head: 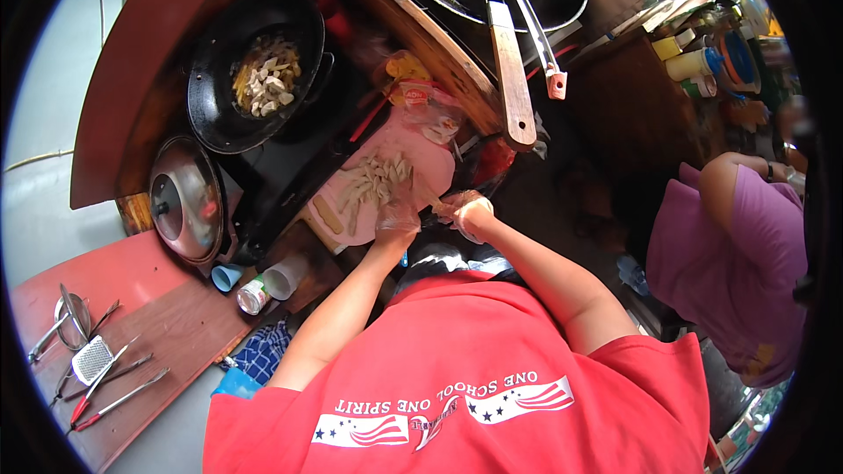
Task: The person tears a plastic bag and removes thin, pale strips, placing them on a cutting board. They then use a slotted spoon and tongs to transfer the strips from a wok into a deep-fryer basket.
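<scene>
My left hand [398, 210], in a clear plastic glove, is over the near part of a pink cutting board [435, 168], at a pile of pale sliced food strips [375, 179]. Just right of the board's edge is my right hand [465, 210], also gloved, with its fingers towards the board; whether it holds something is unclear. A longer pale piece [327, 214] lies at the board's left end. Beyond it, a black wok [217, 105] on the stove holds pale chunks [270, 82] over yellowish shredded food. A plastic food bag [431, 112] lies on the board's far end.
A metal lid [188, 197] leans left of the stove. Cups [284, 278] and a jar [253, 296] stand near my left forearm. A grater [92, 360] and tongs-like utensils lie on the left counter. A wooden-handled pan [510, 72] juts out ahead. A person in purple [731, 263] is at right.
</scene>
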`<act>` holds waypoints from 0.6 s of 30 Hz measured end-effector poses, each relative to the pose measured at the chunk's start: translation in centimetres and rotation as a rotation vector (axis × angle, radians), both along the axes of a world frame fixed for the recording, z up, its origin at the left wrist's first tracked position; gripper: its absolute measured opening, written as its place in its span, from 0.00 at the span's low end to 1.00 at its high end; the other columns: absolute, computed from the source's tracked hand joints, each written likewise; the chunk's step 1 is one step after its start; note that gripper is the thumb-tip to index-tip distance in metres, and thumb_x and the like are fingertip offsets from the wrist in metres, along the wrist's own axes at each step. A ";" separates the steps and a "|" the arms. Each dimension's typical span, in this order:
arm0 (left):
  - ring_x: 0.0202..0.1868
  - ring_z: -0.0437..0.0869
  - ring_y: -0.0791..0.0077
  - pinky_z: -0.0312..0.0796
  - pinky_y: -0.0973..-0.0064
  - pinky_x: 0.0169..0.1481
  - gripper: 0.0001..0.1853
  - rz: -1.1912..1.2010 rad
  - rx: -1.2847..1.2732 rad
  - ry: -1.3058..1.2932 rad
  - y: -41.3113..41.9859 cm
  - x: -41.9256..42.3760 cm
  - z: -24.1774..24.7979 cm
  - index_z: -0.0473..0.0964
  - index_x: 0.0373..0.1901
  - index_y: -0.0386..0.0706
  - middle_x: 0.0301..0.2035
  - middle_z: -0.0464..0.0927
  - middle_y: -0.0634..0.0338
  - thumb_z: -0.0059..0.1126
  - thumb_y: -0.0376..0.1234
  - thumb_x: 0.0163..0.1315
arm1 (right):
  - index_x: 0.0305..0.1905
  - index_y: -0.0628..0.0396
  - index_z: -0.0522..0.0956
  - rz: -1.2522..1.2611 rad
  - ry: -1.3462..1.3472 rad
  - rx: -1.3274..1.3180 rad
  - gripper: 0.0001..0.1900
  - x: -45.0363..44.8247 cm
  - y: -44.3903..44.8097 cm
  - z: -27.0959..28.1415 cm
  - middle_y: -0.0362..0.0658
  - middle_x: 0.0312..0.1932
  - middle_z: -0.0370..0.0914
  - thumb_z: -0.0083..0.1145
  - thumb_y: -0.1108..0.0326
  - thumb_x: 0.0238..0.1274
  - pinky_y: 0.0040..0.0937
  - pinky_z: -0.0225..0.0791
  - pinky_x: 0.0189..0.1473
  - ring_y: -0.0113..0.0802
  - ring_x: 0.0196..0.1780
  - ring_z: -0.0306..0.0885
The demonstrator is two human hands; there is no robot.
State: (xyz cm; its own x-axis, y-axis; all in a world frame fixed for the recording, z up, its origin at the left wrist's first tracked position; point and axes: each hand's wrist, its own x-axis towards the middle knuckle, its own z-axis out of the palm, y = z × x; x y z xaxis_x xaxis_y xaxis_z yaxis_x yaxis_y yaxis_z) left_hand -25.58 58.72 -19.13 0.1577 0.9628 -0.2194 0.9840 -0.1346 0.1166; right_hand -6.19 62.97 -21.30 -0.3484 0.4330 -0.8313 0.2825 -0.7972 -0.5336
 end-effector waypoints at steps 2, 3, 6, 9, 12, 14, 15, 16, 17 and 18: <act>0.48 0.87 0.49 0.81 0.59 0.46 0.32 0.119 -0.057 -0.239 -0.8 -0.2 -0.4 0.65 0.73 0.41 0.61 0.76 0.44 0.56 0.30 0.65 | 0.51 0.59 0.87 0.049 0.018 0.028 0.16 -0.5 0.3 -0.3 0.38 0.35 0.86 0.66 0.56 0.70 0.27 0.78 0.38 0.27 0.35 0.82; 0.45 0.88 0.48 0.81 0.59 0.45 0.30 0.194 -0.136 -0.363 -1.1 -0.2 -0.8 0.66 0.71 0.41 0.58 0.79 0.43 0.55 0.30 0.66 | 0.50 0.59 0.87 0.078 0.012 0.035 0.17 -0.7 0.4 -0.6 0.38 0.34 0.86 0.65 0.56 0.70 0.27 0.78 0.38 0.27 0.35 0.82; 0.43 0.89 0.46 0.81 0.55 0.46 0.25 0.074 -0.117 -0.310 -1.6 -0.5 -2.1 0.69 0.68 0.42 0.45 0.85 0.43 0.52 0.30 0.68 | 0.48 0.59 0.87 0.136 -0.009 0.126 0.17 -1.0 0.2 -1.9 0.38 0.33 0.86 0.64 0.54 0.71 0.28 0.76 0.37 0.27 0.35 0.81; 0.44 0.88 0.46 0.80 0.53 0.47 0.26 0.008 0.050 -0.383 -1.3 -0.3 -2.6 0.69 0.69 0.44 0.43 0.85 0.44 0.51 0.28 0.68 | 0.46 0.59 0.88 0.205 -0.055 0.138 0.17 -1.0 0.0 -3.6 0.39 0.33 0.86 0.64 0.55 0.71 0.28 0.75 0.36 0.27 0.35 0.81; 0.45 0.88 0.48 0.80 0.56 0.46 0.28 0.132 -0.003 -0.437 -0.5 -0.1 -2.0 0.68 0.70 0.43 0.47 0.84 0.46 0.51 0.27 0.66 | 0.47 0.59 0.87 0.363 -0.198 0.286 0.21 -0.9 0.3 -4.2 0.43 0.37 0.88 0.62 0.50 0.70 0.28 0.75 0.36 0.28 0.38 0.85; 0.47 0.88 0.50 0.81 0.58 0.46 0.29 0.189 -0.072 -0.447 -0.2 0.0 -1.5 0.68 0.71 0.42 0.51 0.82 0.48 0.52 0.27 0.66 | 0.48 0.58 0.88 0.472 -0.223 0.406 0.22 -0.7 0.6 -3.8 0.45 0.38 0.89 0.61 0.48 0.70 0.28 0.75 0.37 0.28 0.40 0.86; 0.48 0.87 0.51 0.81 0.58 0.47 0.29 0.189 -0.076 -0.449 -0.1 0.0 -1.4 0.68 0.71 0.43 0.53 0.81 0.48 0.52 0.26 0.66 | 0.48 0.58 0.88 0.464 -0.266 0.370 0.21 -0.5 0.6 -3.3 0.44 0.38 0.89 0.62 0.49 0.70 0.28 0.74 0.36 0.28 0.39 0.86; 0.49 0.87 0.51 0.81 0.59 0.47 0.29 0.181 -0.046 -0.461 -0.2 0.0 -1.5 0.68 0.71 0.43 0.54 0.80 0.49 0.51 0.26 0.65 | 0.48 0.58 0.88 0.377 -0.206 0.298 0.20 -0.2 0.7 -2.8 0.42 0.37 0.88 0.62 0.50 0.69 0.28 0.74 0.36 0.28 0.38 0.85; 0.49 0.87 0.50 0.81 0.59 0.48 0.29 0.211 -0.139 -0.387 -0.4 0.1 -1.6 0.68 0.71 0.44 0.55 0.79 0.48 0.52 0.26 0.65 | 0.48 0.58 0.88 0.239 -0.152 0.192 0.17 -0.1 0.5 -2.3 0.40 0.35 0.87 0.64 0.54 0.69 0.28 0.73 0.34 0.27 0.35 0.82; 0.50 0.86 0.50 0.80 0.58 0.48 0.29 0.236 -0.192 -0.319 -0.7 0.1 -1.8 0.68 0.70 0.45 0.55 0.79 0.48 0.52 0.26 0.65 | 0.47 0.58 0.87 0.087 -0.053 0.083 0.14 -0.1 0.4 -2.0 0.37 0.33 0.86 0.66 0.58 0.68 0.27 0.72 0.33 0.26 0.32 0.80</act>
State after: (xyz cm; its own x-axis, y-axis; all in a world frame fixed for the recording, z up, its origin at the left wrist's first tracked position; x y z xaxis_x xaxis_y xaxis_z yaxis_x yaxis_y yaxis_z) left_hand -25.44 58.02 -20.92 0.0275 0.9269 -0.3743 0.8959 0.1432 0.4205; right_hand -6.31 63.38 -23.35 -0.3445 0.4712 -0.8120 0.3782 -0.7220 -0.5794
